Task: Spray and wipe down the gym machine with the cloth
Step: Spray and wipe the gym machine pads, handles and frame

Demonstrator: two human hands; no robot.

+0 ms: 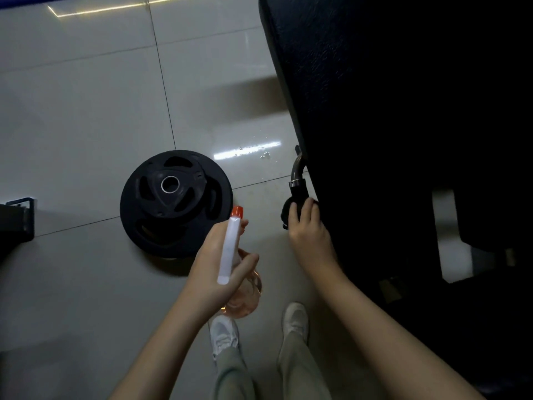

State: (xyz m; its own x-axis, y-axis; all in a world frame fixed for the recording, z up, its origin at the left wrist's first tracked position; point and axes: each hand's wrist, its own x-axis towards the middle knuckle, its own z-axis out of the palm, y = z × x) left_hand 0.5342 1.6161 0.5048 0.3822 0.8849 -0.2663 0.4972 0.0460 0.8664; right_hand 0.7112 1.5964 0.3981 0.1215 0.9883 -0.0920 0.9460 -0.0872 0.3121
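Observation:
My left hand (219,264) is closed around a spray bottle (230,246) with a white head, an orange nozzle and a clear body of pinkish liquid. The nozzle points away from me, towards the floor. My right hand (308,229) grips a dark bunched cloth (285,215), pressed around the black end of the machine's handle (297,174). The handle is a curved metal tube coming from under the black padded bench (360,96). The bench fills the right side and is very dark.
A black weight plate (173,197) lies flat on the pale tiled floor (86,111), just left of the spray bottle. A dark metal bracket (20,220) juts in at the left edge. My two white shoes (225,336) stand below the hands.

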